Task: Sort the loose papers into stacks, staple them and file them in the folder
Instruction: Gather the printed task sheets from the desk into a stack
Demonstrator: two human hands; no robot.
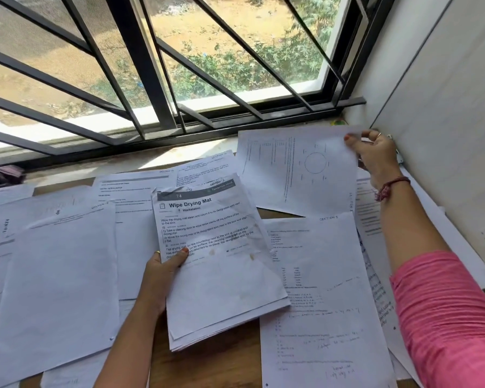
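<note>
The left hand (163,271) is raised, thumb curled over what is gripped. The right hand (375,158), pink-sleeved arm outstretched, is lifted, thumb and fingers closed in a pinch.

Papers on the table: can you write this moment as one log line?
left hand: holds paper stack | right hand: pinches circle-diagram sheet | stage: sorting

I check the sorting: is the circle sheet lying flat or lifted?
Lifted: the right hand pinches the circle sheet by its corner.
</note>
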